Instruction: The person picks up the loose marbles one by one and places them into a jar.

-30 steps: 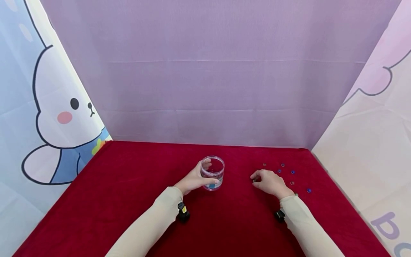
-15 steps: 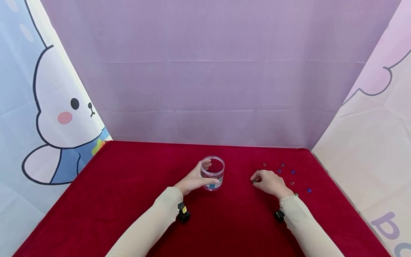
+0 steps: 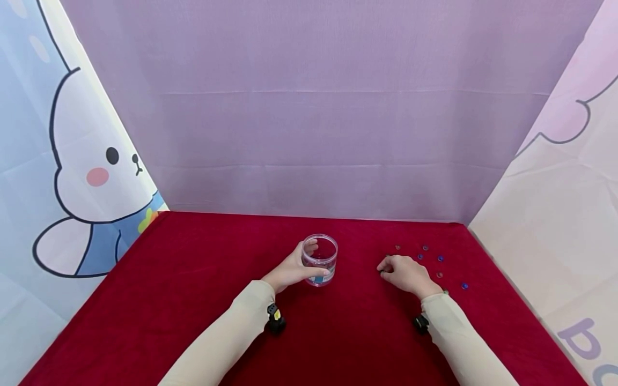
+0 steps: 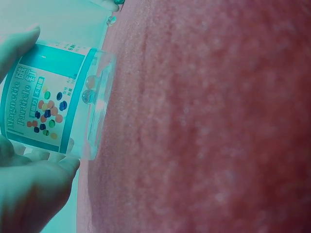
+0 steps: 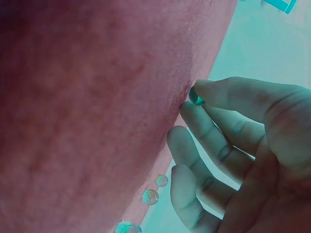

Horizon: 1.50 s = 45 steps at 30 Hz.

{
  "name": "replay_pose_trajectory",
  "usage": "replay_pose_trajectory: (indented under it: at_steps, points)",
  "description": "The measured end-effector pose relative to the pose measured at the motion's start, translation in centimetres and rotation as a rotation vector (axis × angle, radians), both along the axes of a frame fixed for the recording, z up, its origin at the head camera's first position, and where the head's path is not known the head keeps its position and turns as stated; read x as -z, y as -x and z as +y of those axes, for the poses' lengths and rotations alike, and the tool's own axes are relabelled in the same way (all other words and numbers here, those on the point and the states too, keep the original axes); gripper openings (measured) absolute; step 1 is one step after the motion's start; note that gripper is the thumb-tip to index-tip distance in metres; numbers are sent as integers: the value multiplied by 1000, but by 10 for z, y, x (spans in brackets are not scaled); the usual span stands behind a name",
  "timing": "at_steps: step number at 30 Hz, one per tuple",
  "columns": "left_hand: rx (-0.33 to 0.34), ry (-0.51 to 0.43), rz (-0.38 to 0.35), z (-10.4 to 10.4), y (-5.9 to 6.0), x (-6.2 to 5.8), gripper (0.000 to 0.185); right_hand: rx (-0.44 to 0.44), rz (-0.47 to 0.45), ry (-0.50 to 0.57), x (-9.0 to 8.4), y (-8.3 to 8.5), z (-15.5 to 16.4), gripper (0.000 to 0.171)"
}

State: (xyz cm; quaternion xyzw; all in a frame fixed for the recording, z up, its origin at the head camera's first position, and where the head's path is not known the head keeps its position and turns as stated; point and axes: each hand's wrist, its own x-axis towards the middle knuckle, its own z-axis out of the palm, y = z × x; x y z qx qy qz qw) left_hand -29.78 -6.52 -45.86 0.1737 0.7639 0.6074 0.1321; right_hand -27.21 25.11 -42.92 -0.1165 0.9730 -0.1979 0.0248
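Fingers of my right hand (image 3: 407, 275) curl down, thumb and forefinger pinching a small round green bead (image 5: 196, 95) against the red cloth-covered desk (image 3: 193, 279) toward its right edge. Scattered small glass beads (image 3: 439, 258) lie just beyond. My left hand (image 3: 289, 271) grips the clear labelled plastic jar (image 3: 319, 260), upright mid-desk, a couple of beads inside.

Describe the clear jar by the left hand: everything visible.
The jar is a small, clear, plastic-looking cylinder standing upright with its mouth open, no lid in view, on the red cloth near the table's middle. A teal label wraps its side, printed "Magnetic Particle" above a picture of coloured beads. The left hand grips it, thumb across the near side and fingers round the far side. A couple of small beads show through the wall near its base.
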Motion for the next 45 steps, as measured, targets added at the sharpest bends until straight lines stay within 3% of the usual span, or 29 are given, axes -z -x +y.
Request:
replay_pose_trajectory:
  at_steps: [16, 45]
  points:
    - [2, 3, 5, 0, 1, -1, 93, 10, 40, 17, -4, 1, -1, 17]
    - [-2, 8, 3, 1, 1, 0, 92, -28, 194, 98, -17, -5, -21, 21]
